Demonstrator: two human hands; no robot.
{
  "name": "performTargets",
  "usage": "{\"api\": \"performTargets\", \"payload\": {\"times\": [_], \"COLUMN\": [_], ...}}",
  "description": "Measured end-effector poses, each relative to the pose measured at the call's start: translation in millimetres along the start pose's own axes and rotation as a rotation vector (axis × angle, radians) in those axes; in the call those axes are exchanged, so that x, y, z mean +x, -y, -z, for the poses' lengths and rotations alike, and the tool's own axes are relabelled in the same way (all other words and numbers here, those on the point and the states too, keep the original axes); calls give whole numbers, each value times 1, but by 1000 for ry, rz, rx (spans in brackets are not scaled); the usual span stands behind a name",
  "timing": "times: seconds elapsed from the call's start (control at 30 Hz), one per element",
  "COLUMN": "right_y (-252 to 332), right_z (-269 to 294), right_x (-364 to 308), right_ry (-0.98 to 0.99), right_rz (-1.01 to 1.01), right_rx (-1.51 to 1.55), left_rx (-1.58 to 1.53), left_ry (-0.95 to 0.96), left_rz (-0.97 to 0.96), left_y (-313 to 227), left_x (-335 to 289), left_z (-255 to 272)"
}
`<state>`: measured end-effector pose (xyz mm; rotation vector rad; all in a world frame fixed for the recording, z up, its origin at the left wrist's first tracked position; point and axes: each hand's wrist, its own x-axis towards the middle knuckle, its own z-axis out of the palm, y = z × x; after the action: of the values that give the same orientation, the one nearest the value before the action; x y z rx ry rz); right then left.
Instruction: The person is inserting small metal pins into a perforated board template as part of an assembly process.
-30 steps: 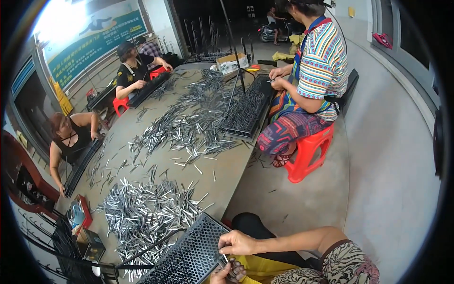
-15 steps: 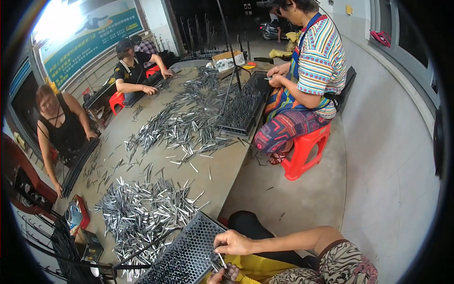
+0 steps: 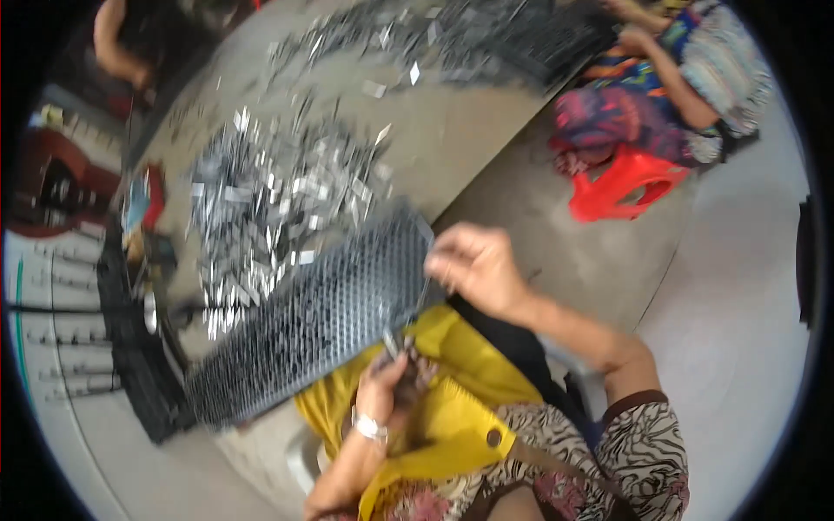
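Note:
Across my lap and the table edge lies a long black tray [image 3: 347, 291] with rows of small round holes; many in its left part look filled with dark pieces. My left hand [image 3: 382, 388], wearing a pale wristband [image 3: 368, 425], is closed at the tray's near edge around slim grey metal pieces. One bright thin piece [image 3: 390, 342] pokes up from its fingers. My right hand [image 3: 479, 267] is pinched at the right end of the tray; motion blur hides what its fingertips hold. Beyond the tray spreads a heap of loose slim metal pieces [image 3: 278, 187].
A yellow apron [image 3: 452, 417] covers my lap. At far right a person in a striped top sits on a red stool [image 3: 625, 187]. Another person's arm [image 3: 120, 52] shows at far left. A red box [image 3: 154, 195] and hooked black rods [image 3: 74, 339] stand left.
My view has swung downward, showing more of the tray and my lap. My right hand has moved up, away from my left hand, to the tray's right end. My left hand still holds metal pieces.

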<state>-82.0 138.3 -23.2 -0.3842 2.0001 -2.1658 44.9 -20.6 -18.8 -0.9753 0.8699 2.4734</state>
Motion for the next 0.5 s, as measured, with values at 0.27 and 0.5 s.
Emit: {"api": "performTargets", "payload": {"times": [0.27, 0.5], "right_y": [-2, -8], "right_z": [-4, -15], "right_x": [33, 50], "right_ry": [-188, -190], "right_rz": [340, 705], "right_rx": [-237, -475], "left_rx": [-55, -22], "left_ry": [46, 79], "left_rz": [-21, -34], "left_y": [-9, -11], "left_x": [0, -2], "left_z": [-7, -14]}}
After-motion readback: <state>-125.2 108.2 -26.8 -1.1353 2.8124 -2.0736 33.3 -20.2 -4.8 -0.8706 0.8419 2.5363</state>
